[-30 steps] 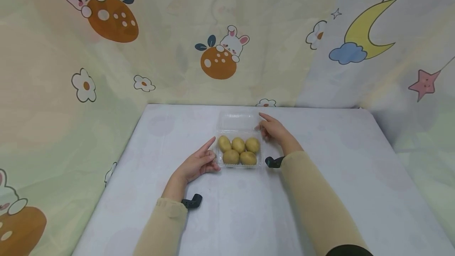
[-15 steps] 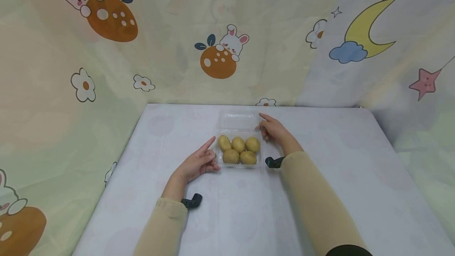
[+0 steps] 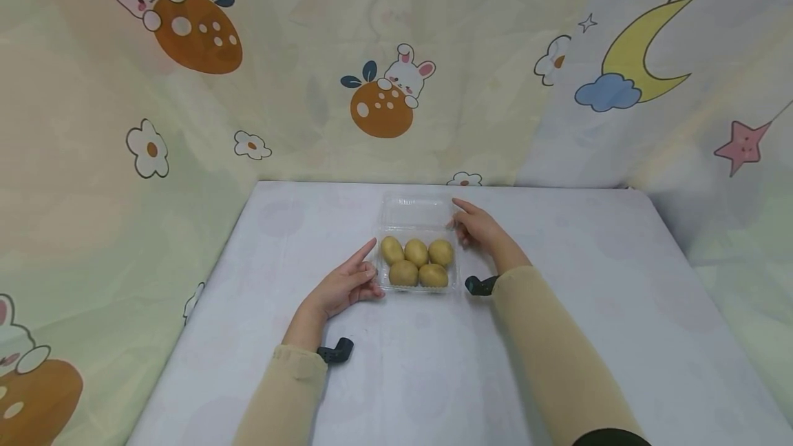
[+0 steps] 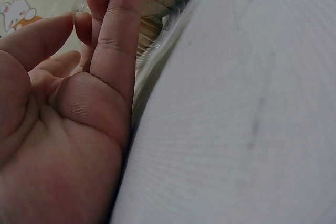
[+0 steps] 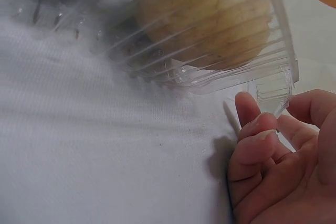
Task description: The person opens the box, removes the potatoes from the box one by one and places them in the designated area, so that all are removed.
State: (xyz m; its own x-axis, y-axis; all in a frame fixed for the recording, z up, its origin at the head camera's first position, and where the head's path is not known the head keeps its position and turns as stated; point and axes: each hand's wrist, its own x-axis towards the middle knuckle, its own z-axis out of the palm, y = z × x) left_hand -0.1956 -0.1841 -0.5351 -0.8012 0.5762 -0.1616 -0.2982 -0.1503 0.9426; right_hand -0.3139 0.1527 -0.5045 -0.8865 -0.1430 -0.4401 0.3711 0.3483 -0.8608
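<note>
A clear plastic clamshell box (image 3: 416, 232) stands on the table with its lid (image 3: 416, 213) folded back, away from me. Several yellow-brown potatoes (image 3: 416, 253) lie in its base in two rows. At the box's left side, my left hand (image 3: 339, 288) pinches the rim between thumb and fingers, its index finger stretched forward. My right hand (image 3: 483, 229) is at the right edge of the lid, near the hinge; the right wrist view shows its thumb and fingers pinching a clear plastic edge (image 5: 273, 95). Potatoes also show through the ribbed box wall (image 4: 163, 3) in the left wrist view.
A white cloth covers the table (image 3: 409, 377). Behind it hangs a curtain (image 3: 297, 102) printed with rabbits, flowers and a moon. Each wrist carries a small black camera, one at the left (image 3: 336, 351) and one at the right (image 3: 481, 285).
</note>
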